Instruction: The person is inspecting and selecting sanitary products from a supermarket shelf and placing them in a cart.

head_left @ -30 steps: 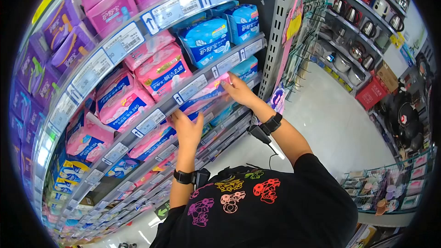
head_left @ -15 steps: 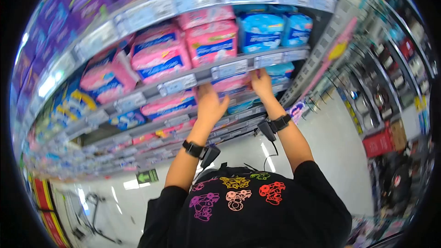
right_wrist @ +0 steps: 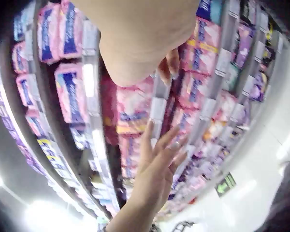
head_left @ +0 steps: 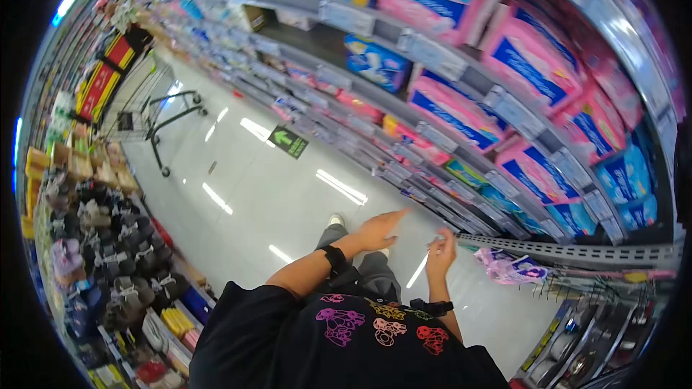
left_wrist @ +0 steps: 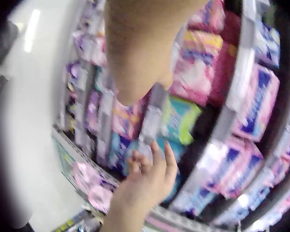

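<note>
Both hands are off the shelf and hold nothing. In the head view my left hand [head_left: 380,230] is held out in front of the body, its fingers extended. My right hand [head_left: 441,251] is raised beside it, fingers loosely bent. Shelves of sanitary pad packs rise beyond them, among them a pink pack [head_left: 533,65], a lower pink pack [head_left: 537,171] and a blue pack [head_left: 623,176]. The left wrist view shows a green pack [left_wrist: 180,120] behind the right hand [left_wrist: 152,176]. In the right wrist view the left hand [right_wrist: 157,174] has spread fingers, overlapping the packs.
Price-tag rails [head_left: 432,54] edge the shelves. A shopping cart [head_left: 162,112] stands down the aisle, near a green arrow sign [head_left: 288,142] on the shiny floor. A rack of shoes [head_left: 119,266] lines the left side. Cookware [head_left: 577,346] is on shelves at the lower right.
Both hands have come away from the pink pack on the shelf and back toward the body. The head view has swung left along the aisle, so the shelves now stand at the upper right.
</note>
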Demonstrator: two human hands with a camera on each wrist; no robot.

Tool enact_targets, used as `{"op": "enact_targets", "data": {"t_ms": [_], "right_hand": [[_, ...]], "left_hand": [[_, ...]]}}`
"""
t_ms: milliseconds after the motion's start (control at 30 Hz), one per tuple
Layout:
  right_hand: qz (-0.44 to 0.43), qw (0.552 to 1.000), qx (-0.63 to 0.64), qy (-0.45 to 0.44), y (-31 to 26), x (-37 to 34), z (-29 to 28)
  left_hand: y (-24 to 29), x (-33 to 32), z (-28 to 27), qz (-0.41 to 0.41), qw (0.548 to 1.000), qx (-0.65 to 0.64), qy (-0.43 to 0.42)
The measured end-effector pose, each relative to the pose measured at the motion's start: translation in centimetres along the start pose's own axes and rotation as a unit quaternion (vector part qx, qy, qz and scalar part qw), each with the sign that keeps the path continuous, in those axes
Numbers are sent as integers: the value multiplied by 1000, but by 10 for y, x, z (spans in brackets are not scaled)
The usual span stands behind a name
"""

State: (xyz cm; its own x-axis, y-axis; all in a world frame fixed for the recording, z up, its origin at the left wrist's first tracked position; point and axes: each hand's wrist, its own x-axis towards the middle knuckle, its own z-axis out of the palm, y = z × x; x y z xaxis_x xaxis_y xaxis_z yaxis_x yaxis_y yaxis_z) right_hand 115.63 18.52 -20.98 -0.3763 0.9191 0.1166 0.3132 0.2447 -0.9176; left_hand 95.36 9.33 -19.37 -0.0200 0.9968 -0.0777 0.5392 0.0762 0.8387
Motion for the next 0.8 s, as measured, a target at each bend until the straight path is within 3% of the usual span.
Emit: {"op": "enact_targets", "data": {"t_ms": [100, 133, 167, 200, 267, 367, 467, 500, 567, 600, 667, 800], "right_hand": [[66, 973, -8, -222, 1, -31, 51], [33, 958, -40, -282, -10, -32, 65], [-1, 939, -71, -337, -29, -32, 79], [-32, 916, -101, -387, -44, -31, 97], [-107, 892, -148, -414, -61, -23, 135], [-193, 861, -209, -422, -74, -11, 209], [-248, 844, -201, -431, -129, 6, 279], [-288, 828, -199, -437, -145, 14, 304], [-363, 798, -207, -435, -175, 28, 348], [-396, 784, -218, -426, -189, 34, 366], [-373, 800, -204, -423, -220, 50, 395], [-397, 867, -125, -274, -283, 89, 416]], "left_hand": [[-133, -102, 27, -247, 967, 59, -18], [-159, -135, 22, -365, 929, 18, -57], [-183, -173, 23, -433, 901, 21, -22], [-154, -198, -19, -431, 901, -27, -44], [-241, -267, 12, -524, 852, -6, -7], [-298, -337, 3, -545, 828, -114, 65], [-312, -373, -42, -542, 788, -239, 166], [-306, -379, -59, -559, 739, -280, 252], [-346, -393, -67, -512, 780, -156, 323], [-346, -394, -82, -496, 782, -155, 344], [-333, -382, -128, -452, 783, -177, 389], [-278, -328, -233, -338, 802, -189, 455]]}}
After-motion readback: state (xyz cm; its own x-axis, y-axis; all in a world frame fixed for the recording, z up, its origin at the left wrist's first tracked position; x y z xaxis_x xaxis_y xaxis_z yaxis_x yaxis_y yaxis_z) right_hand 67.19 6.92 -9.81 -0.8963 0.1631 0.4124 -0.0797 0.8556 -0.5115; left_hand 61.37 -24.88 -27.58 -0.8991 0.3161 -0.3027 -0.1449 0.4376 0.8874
